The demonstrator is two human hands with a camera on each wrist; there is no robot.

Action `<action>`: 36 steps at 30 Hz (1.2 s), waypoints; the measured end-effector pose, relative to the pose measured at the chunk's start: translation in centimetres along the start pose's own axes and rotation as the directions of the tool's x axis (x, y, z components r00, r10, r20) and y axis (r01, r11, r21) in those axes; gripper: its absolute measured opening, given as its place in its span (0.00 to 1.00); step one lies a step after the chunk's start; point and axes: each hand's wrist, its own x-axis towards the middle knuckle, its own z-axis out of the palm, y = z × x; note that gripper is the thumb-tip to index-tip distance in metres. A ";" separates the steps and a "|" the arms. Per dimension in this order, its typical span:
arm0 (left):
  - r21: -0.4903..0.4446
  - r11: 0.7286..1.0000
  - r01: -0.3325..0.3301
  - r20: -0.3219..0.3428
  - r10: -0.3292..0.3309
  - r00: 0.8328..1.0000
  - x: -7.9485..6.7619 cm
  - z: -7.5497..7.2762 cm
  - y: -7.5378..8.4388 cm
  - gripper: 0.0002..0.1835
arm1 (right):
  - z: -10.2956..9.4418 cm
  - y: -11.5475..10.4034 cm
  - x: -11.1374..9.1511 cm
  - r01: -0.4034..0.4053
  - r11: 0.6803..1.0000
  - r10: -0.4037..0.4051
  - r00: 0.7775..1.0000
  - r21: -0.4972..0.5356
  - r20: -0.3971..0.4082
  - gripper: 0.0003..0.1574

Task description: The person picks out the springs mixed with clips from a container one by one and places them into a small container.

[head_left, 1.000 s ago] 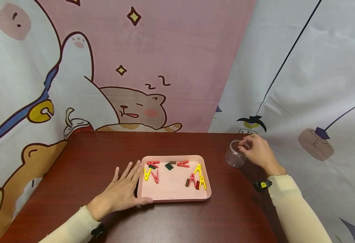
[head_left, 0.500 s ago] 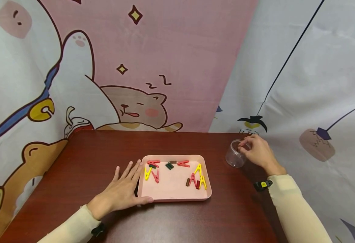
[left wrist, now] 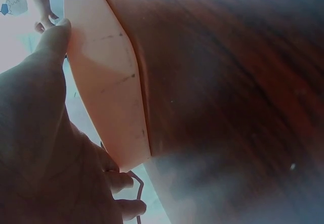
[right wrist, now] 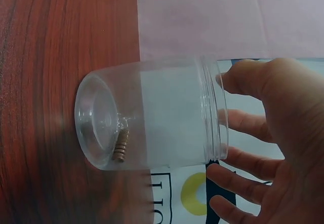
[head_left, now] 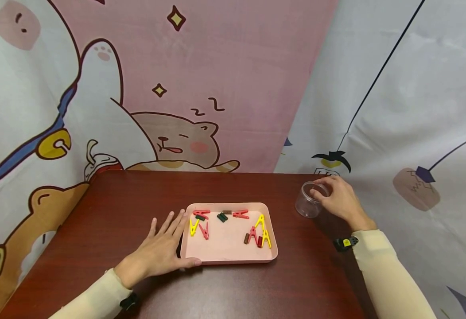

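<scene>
My left hand (head_left: 159,252) lies spread at the left end of a pink tray (head_left: 225,253), its thumb on the near rim and fingertips at the left rim. Red clothespins (head_left: 240,214), yellow clothespins (head_left: 266,240) and small coil springs in brown (head_left: 246,239), green (head_left: 222,217) and dark red (head_left: 259,242) lie in the tray. Over the mouth of a clear jar (right wrist: 172,112) is my right hand (head_left: 338,199), thumb and fingers apart with nothing between them. One copper-coloured spring (right wrist: 121,145) rests inside at the jar's bottom.
The dark red wooden table (head_left: 225,292) carries the tray near its middle and the jar toward the back right. A cartoon-printed cloth (head_left: 233,88) hangs behind the table and along its right side.
The right hand's thumb and fingers, earlier close together at the jar's mouth, have spread apart and let a spring go into the jar. The left hand has stayed at the tray.
</scene>
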 end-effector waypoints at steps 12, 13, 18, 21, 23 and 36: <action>0.005 1.000 0.003 -0.002 -0.002 1.000 0.0 0.0 0.1 0.80 | -0.1 -0.6 -0.5 0.019 0.999 -0.018 0.998 0.031 -0.054 0.31; 0.004 1.000 0.003 0.000 -0.003 1.000 0.0 0.0 0.1 0.80 | 0.0 -0.6 -0.5 0.019 0.999 -0.018 0.998 0.033 -0.057 0.31; 0.001 1.000 0.003 0.009 -0.003 1.000 -0.1 -0.2 0.1 0.80 | 0.0 -1.0 -0.8 0.051 0.997 -0.047 0.995 0.052 -0.085 0.31; -0.005 1.000 0.000 0.011 0.000 1.000 -0.1 -0.2 0.2 0.80 | 0.1 -1.4 -1.0 0.087 0.994 -0.080 0.991 0.062 -0.110 0.31; -0.005 1.000 -0.002 0.009 0.002 1.000 -0.1 -0.2 0.1 0.80 | 0.2 -1.8 -1.1 0.111 0.992 -0.103 0.987 0.062 -0.125 0.31; -0.018 1.000 -0.014 0.011 0.014 1.000 -0.2 -0.2 0.2 0.80 | 1.4 -3.8 -2.3 0.207 0.976 -0.192 0.964 0.067 -0.182 0.29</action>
